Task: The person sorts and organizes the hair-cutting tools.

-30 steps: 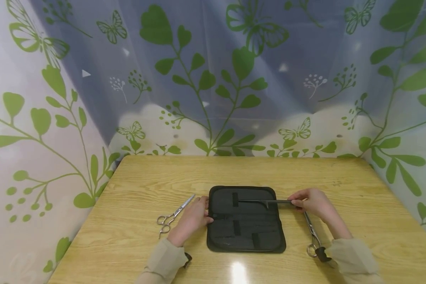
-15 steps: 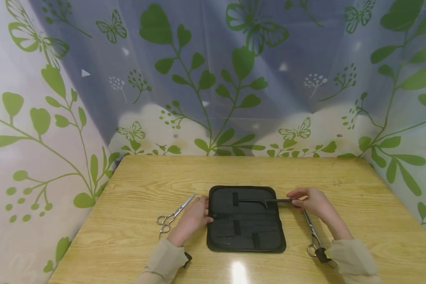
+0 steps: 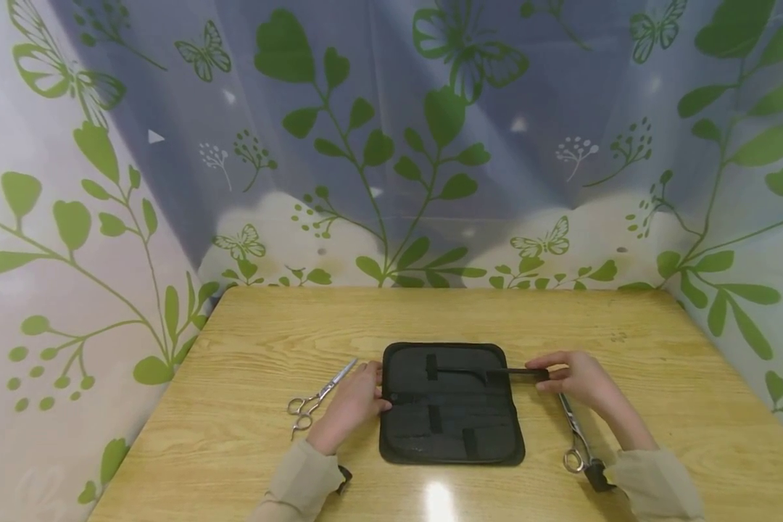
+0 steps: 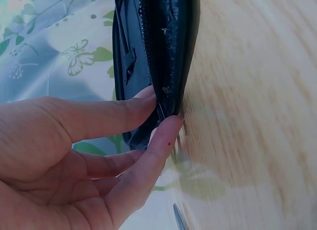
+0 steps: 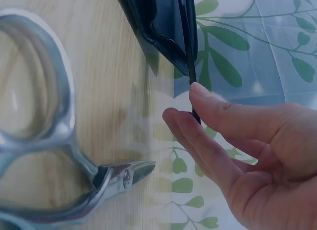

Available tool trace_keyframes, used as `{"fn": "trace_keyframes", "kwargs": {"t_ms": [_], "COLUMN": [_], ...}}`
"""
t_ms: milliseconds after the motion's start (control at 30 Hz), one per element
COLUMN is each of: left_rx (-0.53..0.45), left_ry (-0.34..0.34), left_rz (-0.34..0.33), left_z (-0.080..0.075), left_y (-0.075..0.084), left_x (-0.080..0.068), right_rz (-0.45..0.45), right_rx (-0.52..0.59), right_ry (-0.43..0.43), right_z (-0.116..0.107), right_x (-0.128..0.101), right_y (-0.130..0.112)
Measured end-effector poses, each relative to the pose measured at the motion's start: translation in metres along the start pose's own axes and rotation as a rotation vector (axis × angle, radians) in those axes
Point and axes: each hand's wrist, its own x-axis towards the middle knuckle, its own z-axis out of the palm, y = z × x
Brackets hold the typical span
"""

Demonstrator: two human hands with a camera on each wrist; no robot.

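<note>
While the left hand pinches the edge of the case on the counter, the right hand holds, in a thumb-and-finger grip, a tool reaching over it; whether its dark tip enters the strap is unclear.

I see left hand angled up and inward, thumb and fingers brought together in a pinch at the tips, fingers bent. Right hand reaches inward from its side, back up, thumb pinching against fairly straight fingers. Left wrist and right wrist bare, beige left sleeve and right sleeve covering the forearms, both slanting in from below.
</note>
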Motion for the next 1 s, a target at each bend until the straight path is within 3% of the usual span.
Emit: {"fn": "trace_keyframes", "kwargs": {"t_ms": [1000], "left_rx": [0.007], "left_ry": [0.009], "left_rz": [-0.004], "left_z": [0.0], "left_y": [0.002], "left_x": [-0.001], "right_rz": [-0.041], "right_rx": [-0.107], "right_ry": [0.09], "right_z": [0.025], "right_x": [0.009], "right_y": [-0.014]}}
